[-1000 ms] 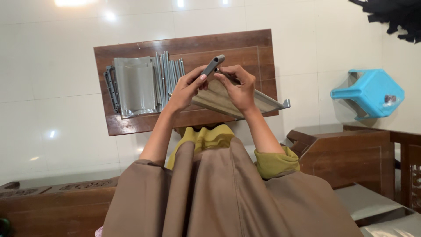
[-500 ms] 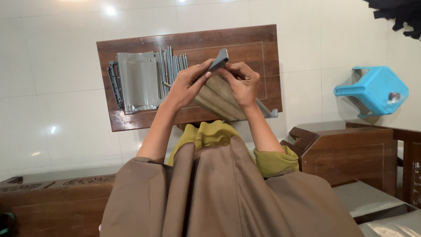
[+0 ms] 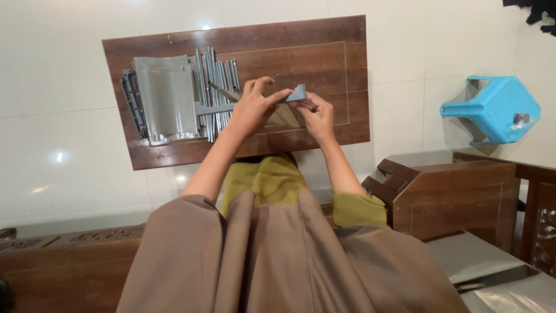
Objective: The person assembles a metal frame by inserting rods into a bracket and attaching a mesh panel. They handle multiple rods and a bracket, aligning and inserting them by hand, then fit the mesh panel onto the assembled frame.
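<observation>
Nearest the camera, a brown garment (image 3: 272, 261) fills the lower frame and hides the person's lap; a yellow-green cloth (image 3: 272, 177) shows just beyond it. Both forearms reach forward from here over a wooden table (image 3: 324, 40).

The left hand (image 3: 255, 107) and right hand (image 3: 315, 116) meet above the table, close together, both grasping one grey piece (image 3: 296, 94). The left hand's fingers curl over its upper edge; the right hand pinches it from the other side. Only a short stretch of the piece shows between the hands, and the rest is covered by fingers, so its full shape is hard to make out. A pale flat part (image 3: 284, 116) beneath the hands is mostly hidden too.

To the left of the left hand lie grey rods (image 3: 217, 81), side by side, and beyond them a grey panel (image 3: 165, 98) resting on more parts, whose edges barely show.

Well to the right of the right hand stands a blue stool (image 3: 492, 110) on the white floor (image 3: 58, 69).
</observation>
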